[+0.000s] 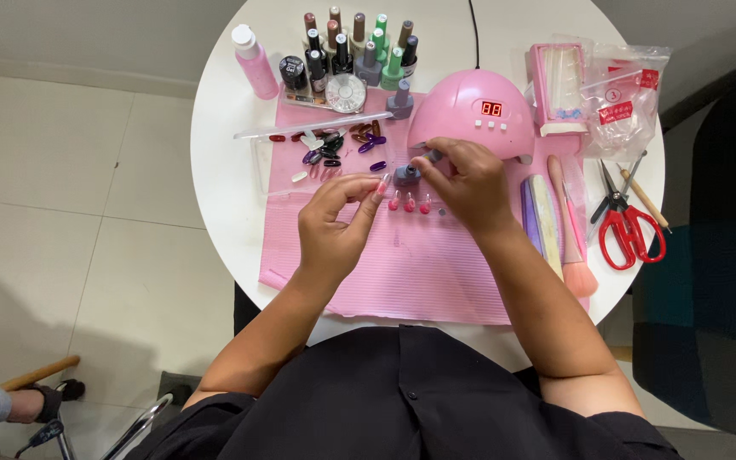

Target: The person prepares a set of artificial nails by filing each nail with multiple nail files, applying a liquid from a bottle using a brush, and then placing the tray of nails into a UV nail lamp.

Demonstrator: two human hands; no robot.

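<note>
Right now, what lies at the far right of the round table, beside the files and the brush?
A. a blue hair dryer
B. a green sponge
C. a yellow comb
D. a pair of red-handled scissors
D: red-handled scissors lie on the white table to the right of the brush and the files, below a clear plastic bag.

Bare mat (402, 273) near body; nail lamp (470, 115), polish bottles (355, 51) block far side.
</note>
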